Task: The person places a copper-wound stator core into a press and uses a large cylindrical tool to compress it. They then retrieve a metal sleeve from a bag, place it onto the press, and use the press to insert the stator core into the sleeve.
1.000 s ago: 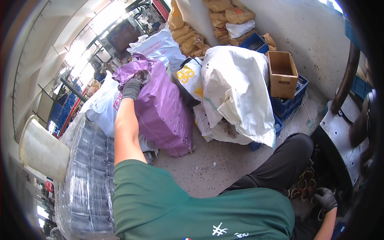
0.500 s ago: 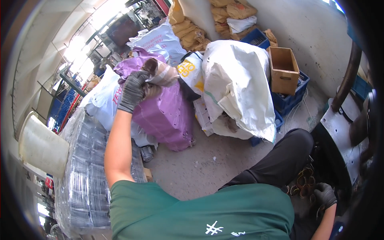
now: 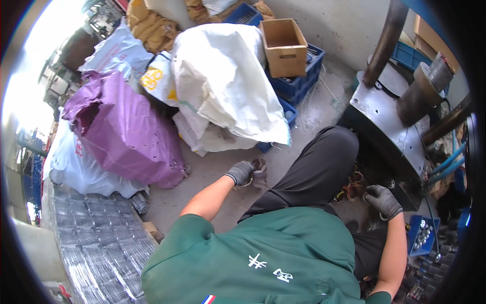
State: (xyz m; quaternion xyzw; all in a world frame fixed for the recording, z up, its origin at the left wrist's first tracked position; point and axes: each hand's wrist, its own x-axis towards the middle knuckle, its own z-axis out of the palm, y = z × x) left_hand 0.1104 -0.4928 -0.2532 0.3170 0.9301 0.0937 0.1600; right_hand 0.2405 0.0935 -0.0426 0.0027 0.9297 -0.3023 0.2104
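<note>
My left hand [image 3: 240, 173], in a grey work glove, is closed around a brown and greyish piece [image 3: 259, 174]. Blur hides its exact kind, and it hangs above the floor beside my bent knee. My right hand [image 3: 385, 201], also gloved in grey, is low on the other side of my leg. Its fingers are curled at the edge of a group of brown ring-shaped parts [image 3: 353, 188]; what they grip, if anything, is too small to make out. Part of the rings is hidden by my dark trouser leg [image 3: 316, 164].
A purple sack [image 3: 134, 134] and a big white sack [image 3: 223, 76] stand ahead. Behind them are a cardboard box [image 3: 287, 61] and blue crates [image 3: 298, 86]. A heavy metal machine [image 3: 385, 116] rises at right, near a blue bin of small parts [image 3: 422, 235]. Wrapped stacks [image 3: 101, 238] line the left.
My left hand has come down from the purple sack to beside my knee, still holding the brown piece. The view has swung right. My right hand stays by the rings.
</note>
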